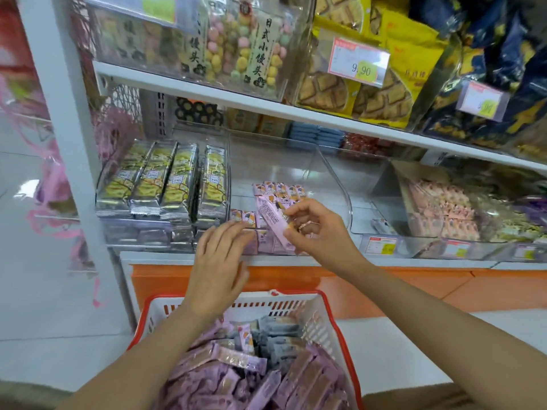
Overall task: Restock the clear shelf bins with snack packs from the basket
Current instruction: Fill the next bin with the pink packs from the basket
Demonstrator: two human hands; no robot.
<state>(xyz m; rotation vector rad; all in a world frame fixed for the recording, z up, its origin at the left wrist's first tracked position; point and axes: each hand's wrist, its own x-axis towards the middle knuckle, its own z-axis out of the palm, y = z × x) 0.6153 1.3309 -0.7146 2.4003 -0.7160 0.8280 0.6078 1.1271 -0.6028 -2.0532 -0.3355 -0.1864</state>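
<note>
Pink glossy film wraps the long, narrow snack pack (270, 221) that the right hand (318, 229) pinches by its lower end, with fingers and thumb curled around it. The pack tilts over the front of the clear plastic bin (296, 170). Inside the bin, matching pink packs (279, 189) stand in short rows toward the front left, with smooth transparent plastic behind them. The left hand (219, 261) lies flat, its fingers straight and close together, the tips touching the bin's front edge beside the rows. In the neighbouring bin on the left, silvery foil packs (165, 184) with yellow print lie side by side. Below the white shelf (384, 263), a slotted white plastic basket (327, 309) with a red rim holds a loose heap of lilac and grey packs (236, 377).
</note>
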